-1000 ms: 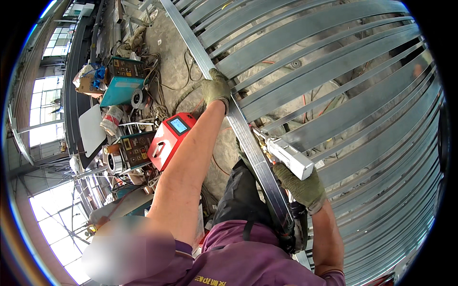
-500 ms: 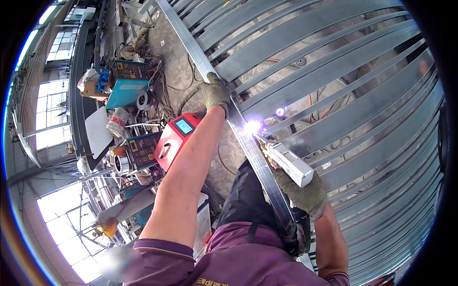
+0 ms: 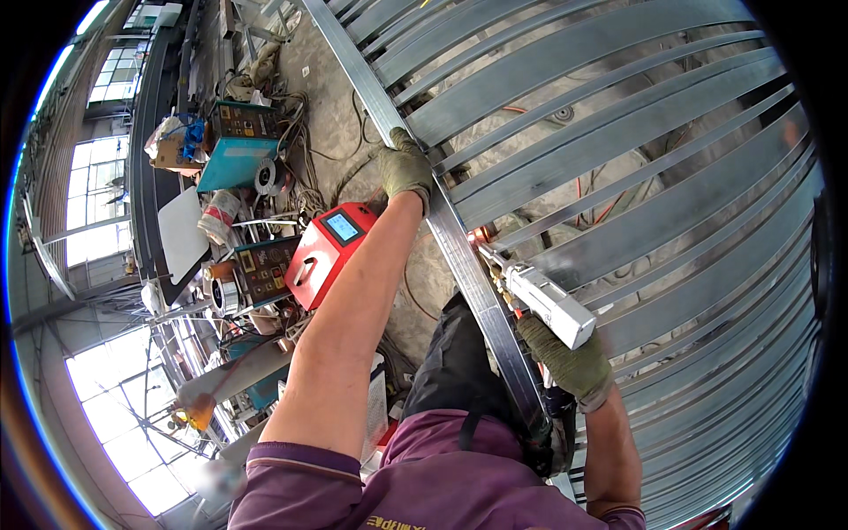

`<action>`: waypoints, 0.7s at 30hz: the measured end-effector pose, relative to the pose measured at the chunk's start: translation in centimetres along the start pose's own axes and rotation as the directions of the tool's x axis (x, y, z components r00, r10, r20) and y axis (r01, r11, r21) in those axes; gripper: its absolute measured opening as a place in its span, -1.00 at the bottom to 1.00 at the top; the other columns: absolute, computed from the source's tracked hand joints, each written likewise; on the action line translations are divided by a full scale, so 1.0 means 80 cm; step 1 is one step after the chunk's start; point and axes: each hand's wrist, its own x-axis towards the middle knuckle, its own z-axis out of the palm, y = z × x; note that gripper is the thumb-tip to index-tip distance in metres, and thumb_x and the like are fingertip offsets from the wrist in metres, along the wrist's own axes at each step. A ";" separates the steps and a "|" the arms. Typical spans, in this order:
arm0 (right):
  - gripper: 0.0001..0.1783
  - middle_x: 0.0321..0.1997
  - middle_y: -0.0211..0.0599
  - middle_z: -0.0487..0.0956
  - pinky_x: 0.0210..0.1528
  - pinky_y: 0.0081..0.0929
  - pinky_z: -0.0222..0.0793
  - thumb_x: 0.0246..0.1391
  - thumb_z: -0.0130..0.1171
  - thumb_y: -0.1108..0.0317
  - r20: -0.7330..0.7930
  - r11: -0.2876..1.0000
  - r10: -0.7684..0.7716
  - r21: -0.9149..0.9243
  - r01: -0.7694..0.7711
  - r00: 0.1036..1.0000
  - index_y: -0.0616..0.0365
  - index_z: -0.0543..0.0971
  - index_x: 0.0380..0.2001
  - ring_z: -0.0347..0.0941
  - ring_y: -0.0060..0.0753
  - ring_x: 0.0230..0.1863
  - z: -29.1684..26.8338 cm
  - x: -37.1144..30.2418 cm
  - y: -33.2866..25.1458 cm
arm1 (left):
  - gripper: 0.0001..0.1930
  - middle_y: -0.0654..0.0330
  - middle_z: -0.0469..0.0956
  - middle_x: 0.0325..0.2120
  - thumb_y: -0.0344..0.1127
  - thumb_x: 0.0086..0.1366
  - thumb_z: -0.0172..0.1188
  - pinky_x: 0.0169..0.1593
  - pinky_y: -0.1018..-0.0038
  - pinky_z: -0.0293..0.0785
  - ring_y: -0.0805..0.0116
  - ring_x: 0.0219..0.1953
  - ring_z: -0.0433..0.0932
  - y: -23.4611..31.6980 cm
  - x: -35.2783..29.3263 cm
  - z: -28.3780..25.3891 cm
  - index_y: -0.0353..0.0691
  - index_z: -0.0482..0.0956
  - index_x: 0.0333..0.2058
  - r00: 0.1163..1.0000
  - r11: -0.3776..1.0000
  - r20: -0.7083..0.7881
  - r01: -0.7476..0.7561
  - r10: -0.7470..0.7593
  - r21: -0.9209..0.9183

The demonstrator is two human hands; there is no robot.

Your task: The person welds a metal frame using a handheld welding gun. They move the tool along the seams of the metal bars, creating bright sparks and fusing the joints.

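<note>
Both of my hands wear olive-green work gloves. My left hand (image 3: 407,170) is closed over a long galvanized metal rail (image 3: 452,231), its thumb side toward the rail's far end. In my right hand (image 3: 572,360) is a white, box-bodied welding gun (image 3: 552,306), gripped from below and behind. The gun's nozzle points up and left, close to where a metal slat (image 3: 521,237) meets the rail. An orange-red glint shows by the tip, without a bright arc. Many parallel slats run rightward from the rail. The grip's underside and some fingers are hidden.
A red machine (image 3: 309,274) with a small screen stands left of my left forearm. Beyond it are teal-sided machines (image 3: 231,166), a wire spool (image 3: 265,175) and tangled cables (image 3: 305,168) on the concrete floor. My dark-trousered leg (image 3: 449,353) is beside the rail.
The bright white-violet arc and its smoke at the nozzle are gone. My right hand and the gun have shifted slightly right and down. My left hand stays on the rail.
</note>
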 end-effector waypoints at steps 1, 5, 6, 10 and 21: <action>-0.60 0.00 -0.23 0.77 -0.01 -0.46 0.63 0.23 0.45 0.41 -0.002 1.000 0.012 -0.001 -0.012 1.000 0.24 0.67 0.11 0.71 -0.47 -0.01 0.000 0.000 -0.003 | -0.33 -0.27 0.68 -0.20 0.24 0.59 -0.16 0.04 -0.05 0.50 -0.33 -0.06 0.64 -0.003 0.002 0.001 -0.37 0.58 -0.08 1.000 1.000 -0.015 -0.007 0.007 0.005; -0.60 0.01 -0.24 0.76 -0.02 -0.47 0.62 0.24 0.44 0.41 0.026 1.000 0.009 0.014 -0.009 1.000 0.24 0.66 0.12 0.70 -0.48 0.00 -0.002 0.000 0.002 | -0.33 -0.26 0.68 -0.20 0.25 0.58 -0.17 0.06 -0.05 0.49 -0.30 -0.05 0.64 0.005 -0.005 -0.004 -0.36 0.58 -0.09 1.000 0.998 0.024 0.003 -0.001 -0.064; -0.60 0.02 -0.25 0.76 -0.02 -0.47 0.62 0.24 0.44 0.41 0.032 1.000 0.013 0.016 -0.014 0.999 0.24 0.66 0.12 0.70 -0.49 0.00 -0.003 0.000 0.001 | -0.33 -0.25 0.68 -0.19 0.26 0.58 -0.16 0.06 -0.05 0.49 -0.30 -0.05 0.64 0.005 -0.005 -0.003 -0.36 0.58 -0.09 0.999 0.998 0.030 0.017 -0.015 -0.058; -0.57 0.04 -0.28 0.74 -0.03 -0.49 0.62 0.25 0.44 0.43 0.063 0.989 0.092 0.112 -0.099 0.994 0.25 0.63 0.15 0.68 -0.52 0.03 -0.008 0.000 0.003 | -0.33 -0.24 0.69 -0.18 0.26 0.57 -0.16 0.07 -0.04 0.49 -0.29 -0.04 0.65 0.009 -0.009 -0.006 -0.35 0.57 -0.07 0.999 0.998 0.041 0.028 -0.026 -0.050; -0.55 0.11 -0.23 0.71 0.11 -0.47 0.56 0.29 0.38 0.45 0.047 0.995 0.078 0.058 -0.080 0.996 0.30 0.59 0.21 0.64 -0.47 0.09 -0.001 -0.002 0.007 | -0.25 -0.32 0.65 -0.05 0.29 0.56 -0.18 0.19 0.00 0.45 -0.31 0.09 0.61 0.008 -0.003 -0.003 -0.43 0.56 0.05 0.996 0.995 0.063 0.074 -0.070 -0.067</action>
